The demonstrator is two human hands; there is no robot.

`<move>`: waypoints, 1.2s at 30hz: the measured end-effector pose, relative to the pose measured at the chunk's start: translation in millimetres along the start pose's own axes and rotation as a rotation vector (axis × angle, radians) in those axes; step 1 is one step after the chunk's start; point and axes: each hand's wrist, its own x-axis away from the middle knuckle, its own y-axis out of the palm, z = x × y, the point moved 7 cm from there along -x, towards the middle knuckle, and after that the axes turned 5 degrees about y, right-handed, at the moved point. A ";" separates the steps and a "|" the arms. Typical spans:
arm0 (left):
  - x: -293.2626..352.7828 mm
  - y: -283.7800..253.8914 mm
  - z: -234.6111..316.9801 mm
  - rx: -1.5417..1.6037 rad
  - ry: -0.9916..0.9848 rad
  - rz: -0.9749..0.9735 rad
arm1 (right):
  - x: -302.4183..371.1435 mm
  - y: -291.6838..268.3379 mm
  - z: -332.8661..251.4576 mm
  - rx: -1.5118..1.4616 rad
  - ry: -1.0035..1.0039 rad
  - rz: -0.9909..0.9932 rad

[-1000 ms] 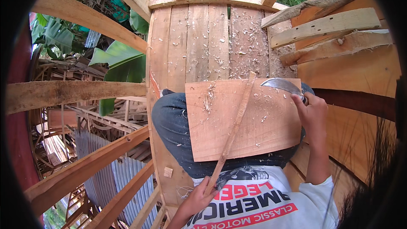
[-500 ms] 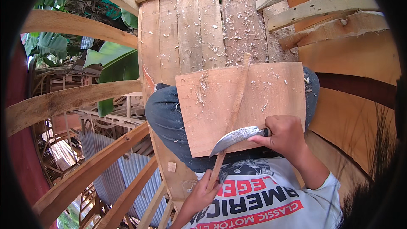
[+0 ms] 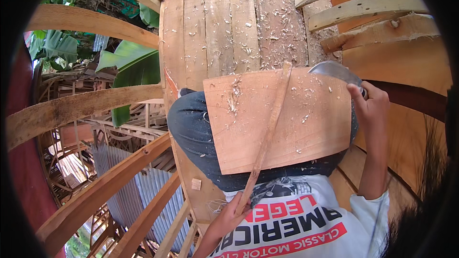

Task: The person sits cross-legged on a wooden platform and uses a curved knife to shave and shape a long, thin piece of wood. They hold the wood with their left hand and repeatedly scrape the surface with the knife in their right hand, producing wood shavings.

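Observation:
A long, thin wooden strip (image 3: 270, 131) slants across a wide wooden board (image 3: 239, 143) lying over my lap. My left hand (image 3: 233, 214) is closed around the strip's near end, close to my shirt. In my right hand (image 3: 372, 101) is a broad curved knife (image 3: 337, 70) with a dark handle. It is raised at the board's far right corner, apart from the strip, its tip pointing left. Pale wood shavings (image 3: 234, 98) are scattered on the board.
I sit on a plank floor (image 3: 193, 43) strewn with shavings. Curved wooden ribs (image 3: 86, 110) run along the left, others (image 3: 368, 9) at the right beside wooden panels. A small wood block (image 3: 196, 184) lies left of my leg. Corrugated sheets (image 3: 153, 200) and banana leaves (image 3: 136, 69) show beyond.
My right hand has lifted the knife off the strip's near part and carried it up and right, to the board's far right corner. My left hand keeps holding the strip.

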 end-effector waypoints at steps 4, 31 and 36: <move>-11.6 2.1 5.1 0.220 -0.026 -0.092 | 75.8 38.2 -64.2 -0.104 -0.408 -0.226; -6.6 3.2 2.3 0.504 -0.170 -0.114 | 54.1 23.4 -55.6 -0.012 -0.360 -0.155; -7.9 4.2 2.2 0.590 -0.198 -0.169 | 99.9 65.4 -73.6 -0.102 -0.470 -0.339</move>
